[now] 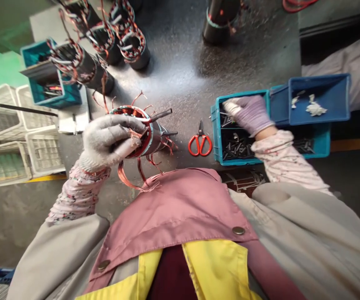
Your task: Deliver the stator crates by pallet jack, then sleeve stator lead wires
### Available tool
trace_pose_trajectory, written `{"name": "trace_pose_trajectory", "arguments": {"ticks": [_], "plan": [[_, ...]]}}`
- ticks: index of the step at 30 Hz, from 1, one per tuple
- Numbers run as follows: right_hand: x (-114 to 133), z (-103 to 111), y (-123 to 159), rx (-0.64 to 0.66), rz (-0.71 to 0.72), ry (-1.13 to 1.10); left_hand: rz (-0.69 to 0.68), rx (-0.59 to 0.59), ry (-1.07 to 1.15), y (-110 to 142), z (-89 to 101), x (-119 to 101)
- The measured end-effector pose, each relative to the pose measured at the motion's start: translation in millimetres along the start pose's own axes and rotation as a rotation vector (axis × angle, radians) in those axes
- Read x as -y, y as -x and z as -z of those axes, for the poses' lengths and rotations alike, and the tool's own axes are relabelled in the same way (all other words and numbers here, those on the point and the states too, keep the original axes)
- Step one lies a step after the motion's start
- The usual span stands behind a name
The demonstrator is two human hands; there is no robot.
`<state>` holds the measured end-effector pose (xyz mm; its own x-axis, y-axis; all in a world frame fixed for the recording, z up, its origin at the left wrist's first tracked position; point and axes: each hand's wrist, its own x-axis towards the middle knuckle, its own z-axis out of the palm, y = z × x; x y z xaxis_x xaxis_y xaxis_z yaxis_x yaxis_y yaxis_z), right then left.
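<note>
Copper-wound stator (pixel 150 141) | wrapped by closed left hand (pixel 109 139) | right hand (pixel 247 114) pinching white piece (pixel 231 108) in teal bin (pixel 215 127)

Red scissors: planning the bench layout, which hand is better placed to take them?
Probably the right hand: it is in the teal bin just beside the red scissors, while the left hand is gripping the wound stator.

Pale glare spreads across the middle of the grey worktable (pixel 167 79), while wide-angle distortion bends the frame's edges.
</note>
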<state>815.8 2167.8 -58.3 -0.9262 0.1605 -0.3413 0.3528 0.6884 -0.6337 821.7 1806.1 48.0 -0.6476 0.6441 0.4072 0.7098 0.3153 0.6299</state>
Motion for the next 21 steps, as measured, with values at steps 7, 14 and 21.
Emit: {"name": "trace_pose_trajectory", "arguments": {"ticks": [7, 14, 21], "plan": [[28, -120, 58, 0.422, -0.303, -1.122, 0.114, -0.025, -0.1, -1, -3.2, -2], [28, -139, 49, 0.435, -0.145, -1.093, 0.099, -0.025, -0.13, -2, -4.3, -6], [49, -114, 16, 0.327, 0.571, 0.007, 0.027, 0.026, -0.058, -5, 0.1, -6]]}}
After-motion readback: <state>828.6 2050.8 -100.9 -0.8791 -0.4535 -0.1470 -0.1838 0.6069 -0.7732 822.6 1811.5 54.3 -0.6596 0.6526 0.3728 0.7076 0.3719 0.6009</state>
